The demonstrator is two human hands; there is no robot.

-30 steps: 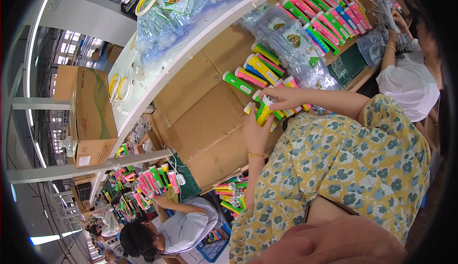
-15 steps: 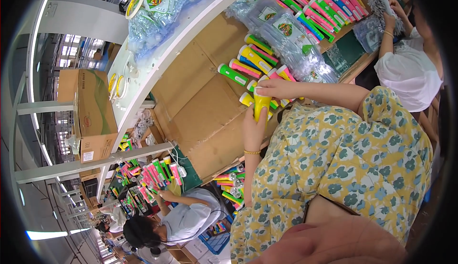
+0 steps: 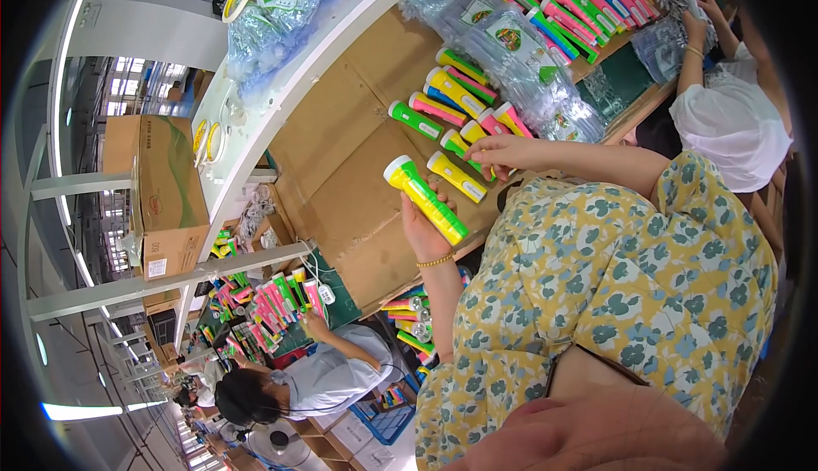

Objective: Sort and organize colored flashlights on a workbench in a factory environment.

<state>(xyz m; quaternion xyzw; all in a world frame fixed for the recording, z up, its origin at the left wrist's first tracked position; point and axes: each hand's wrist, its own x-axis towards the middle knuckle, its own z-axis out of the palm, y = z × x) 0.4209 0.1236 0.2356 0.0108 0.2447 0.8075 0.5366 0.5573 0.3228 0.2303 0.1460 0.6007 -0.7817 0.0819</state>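
My left hand point(image 3: 423, 226) is closed around a flashlight point(image 3: 426, 201) with a green head, a white rim and a yellow-green body. It tilts, head toward the upper left. My right hand point(image 3: 504, 156) hovers over or rests by the row of flashlights, its fingers bent and partly apart, with nothing visible in it. Between the hands lies a yellow flashlight point(image 3: 457, 177) on the cardboard. Just beyond are a green flashlight point(image 3: 416, 119), a pink and yellow flashlight point(image 3: 437, 108) and several others. Whether my right fingertips touch one, I cannot tell.
Cardboard point(image 3: 341, 164) covers the bench. Clear plastic bags point(image 3: 511, 54) lie beyond the flashlights, near a large pile of flashlights point(image 3: 571, 2). A white shelf point(image 3: 298, 71) borders the far left side. One co-worker point(image 3: 328, 373) sits at lower left, another point(image 3: 733, 122) at right.
Both hands were on a flashlight whose visible part was yellow. My right hand has let go and shifted right. In my left hand a green and yellow flashlight now lies tilted.
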